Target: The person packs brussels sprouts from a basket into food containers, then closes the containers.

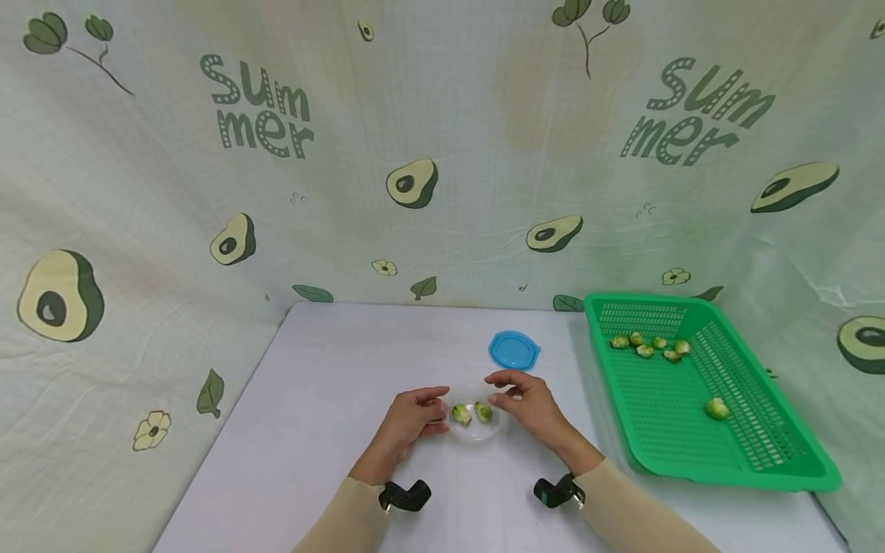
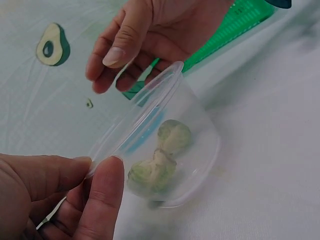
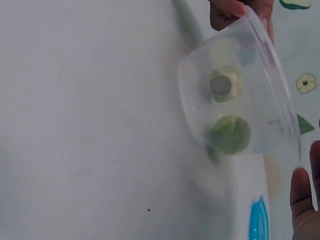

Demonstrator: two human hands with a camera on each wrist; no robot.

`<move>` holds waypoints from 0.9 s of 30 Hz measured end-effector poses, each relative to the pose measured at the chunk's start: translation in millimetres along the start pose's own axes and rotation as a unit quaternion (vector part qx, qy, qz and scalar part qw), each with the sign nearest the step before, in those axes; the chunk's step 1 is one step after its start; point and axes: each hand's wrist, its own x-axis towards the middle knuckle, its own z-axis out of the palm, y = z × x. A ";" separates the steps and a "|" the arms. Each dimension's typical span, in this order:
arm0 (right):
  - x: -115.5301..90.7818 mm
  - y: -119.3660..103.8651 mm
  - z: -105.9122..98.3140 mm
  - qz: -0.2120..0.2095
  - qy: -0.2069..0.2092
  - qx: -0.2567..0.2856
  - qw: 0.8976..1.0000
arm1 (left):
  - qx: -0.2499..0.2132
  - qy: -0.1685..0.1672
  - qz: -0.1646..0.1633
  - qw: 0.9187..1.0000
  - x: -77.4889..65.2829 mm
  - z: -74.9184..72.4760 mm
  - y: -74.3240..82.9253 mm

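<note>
A clear round plastic bowl [image 1: 474, 439] stands on the white table in front of me. Two Brussels sprouts [image 1: 461, 415] lie inside it, and both show through its wall in the left wrist view. My left hand [image 1: 406, 421] pinches the bowl's rim on the left between thumb and fingers. At the bowl's right side is my right hand [image 1: 531, 407], its fingers loosely bent and holding nothing. The right wrist view shows its fingertips [image 3: 300, 182] close by the rim. Behind the bowl lies a blue lid [image 1: 514, 350], flat on the table.
To the right stands a green plastic basket [image 1: 664, 422]. Several Brussels sprouts [image 1: 645, 351] are grouped at its far end, and a single sprout [image 1: 717, 408] lies nearer its right side. A patterned cloth [image 1: 484, 115] hangs behind the table and along both sides.
</note>
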 end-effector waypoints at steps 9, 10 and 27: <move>-9.0 -34.0 -18.9 -0.026 0.032 -0.007 0.999 | -0.006 -0.002 0.004 1.000 -1.9 -2.6 -2.0; -11.0 -38.5 -23.2 -0.032 0.035 -0.010 0.999 | -0.004 -0.002 0.003 1.000 -2.5 -2.9 -2.0; -18.8 -77.7 -167.1 -0.097 0.075 -0.053 0.991 | 0.000 -0.010 0.007 1.000 -1.9 -3.1 -0.3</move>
